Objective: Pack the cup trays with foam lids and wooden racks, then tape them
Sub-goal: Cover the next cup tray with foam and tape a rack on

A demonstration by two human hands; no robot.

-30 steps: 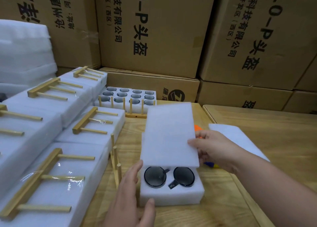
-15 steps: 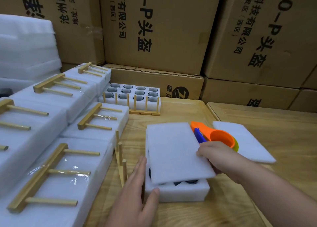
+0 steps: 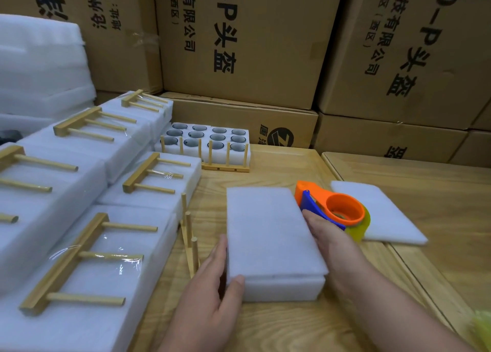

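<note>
One foam lid (image 3: pixel 271 232) now covers the cup tray (image 3: pixel 284 289), steadied by left hand (image 3: pixel 210 298) and right hand (image 3: pixel 328 234), each grip flat and unclenched; wooden rack (image 3: pixel 190 241) and tape dispenser (image 3: pixel 337 209) unused.

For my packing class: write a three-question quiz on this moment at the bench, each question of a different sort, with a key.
1. True or false: the foam lid lies flat on the cup tray and hides its cups.
2. Which tool lies just right of the lid? A) scissors B) tape dispenser C) stapler
3. Fill in: the loose wooden rack stands on the table to the ____ of the covered tray.

Key
1. True. The left hand and right hand steady it at the sides.
2. B
3. left
</note>
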